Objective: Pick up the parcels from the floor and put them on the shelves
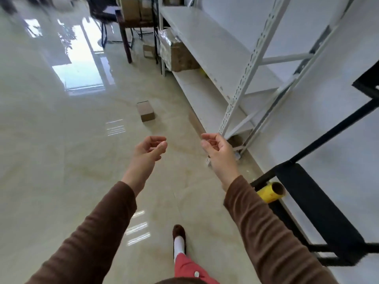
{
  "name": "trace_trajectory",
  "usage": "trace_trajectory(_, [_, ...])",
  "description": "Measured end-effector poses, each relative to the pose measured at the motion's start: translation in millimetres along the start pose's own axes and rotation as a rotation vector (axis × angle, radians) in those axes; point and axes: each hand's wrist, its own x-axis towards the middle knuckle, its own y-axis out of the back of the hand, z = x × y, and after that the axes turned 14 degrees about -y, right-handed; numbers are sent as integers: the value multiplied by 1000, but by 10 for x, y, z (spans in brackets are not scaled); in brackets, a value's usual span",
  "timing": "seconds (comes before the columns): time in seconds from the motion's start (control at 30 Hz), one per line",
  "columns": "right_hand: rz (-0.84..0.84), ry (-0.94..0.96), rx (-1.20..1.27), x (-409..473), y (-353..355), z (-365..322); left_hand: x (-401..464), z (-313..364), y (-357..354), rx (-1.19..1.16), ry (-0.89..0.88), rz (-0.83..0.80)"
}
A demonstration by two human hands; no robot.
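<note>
A small brown cardboard parcel [145,110] lies on the glossy tiled floor ahead of me, a little left of the white shelving unit [211,44]. My left hand [150,147] hovers in the air short of the parcel, fingers loosely curled and holding nothing. At the same height, close to the shelf's front post, my right hand [215,147] is also empty with fingers half curled. Both arms wear brown sleeves. The near shelf boards are bare.
A larger box wrapped in plastic [176,52] sits on the low shelf further back. Beyond it stand a dark table [125,27] with cartons. A black metal rack [320,206] and a yellow roll [271,191] are at my right. My foot [179,236] is on the floor.
</note>
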Motion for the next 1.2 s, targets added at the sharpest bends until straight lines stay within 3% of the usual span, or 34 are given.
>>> trace_trajectory(0.2, [-116, -17, 9, 1228, -712, -478, 1159, -38, 453, 39, 30, 116])
trace_trajectory(0.53, [-303, -35, -14, 2848, -2555, -1252, 2893, -377, 1749, 52, 86, 284])
trace_trajectory(0.83, [-282, -92, -1, 4197, -4228, -2086, 4863, -581, 3071, 79, 128, 251])
trace_trajectory(1.2, [-137, -105, 48, 6305, -5304, -2803, 7552, -878, 3687, 106, 123, 71])
